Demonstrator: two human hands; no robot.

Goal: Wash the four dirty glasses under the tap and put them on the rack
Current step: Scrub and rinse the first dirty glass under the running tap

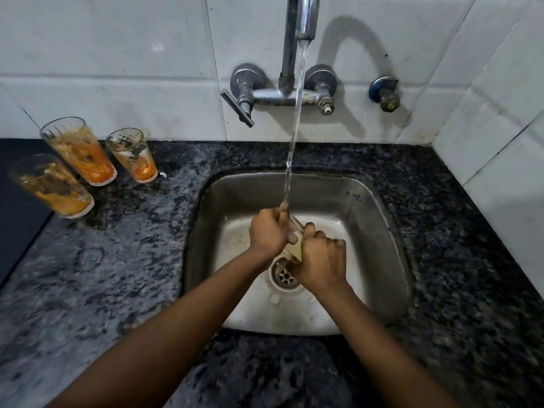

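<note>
Far left on my feed there's a dark flat slab [17,207] at the edge of the speckled granite counter [123,260]. Three dirty glasses stand on the counter beside it, all upright and streaked with orange gunk: the nearest glass [54,187] sits right by the slab's edge, the tall back glass [79,151] is behind it, and the shorter glass [132,156] is just to the right of that one, close to the white tiled wall [117,69]. Orange residue is pooled at the bottom of each.

Moving right, the steel sink [368,207] is set into the counter, with the drain [285,275] near its middle. The wall-mounted tap [303,22] is running, and the water stream [295,122] drops straight down onto my hands.

My left hand [270,231] is curled tight around the upper end of the fourth glass [297,245], thumb over the top where the water lands. My right hand [322,262] is wrapped around the lower end, fingers fully curled. So that glass is held tilted between both fists, over the drain, mostly hidden; I can only see a sliver of it with yellowish murk inside.

Further right there's a small blue-collared valve [384,94] on the wall.
</note>
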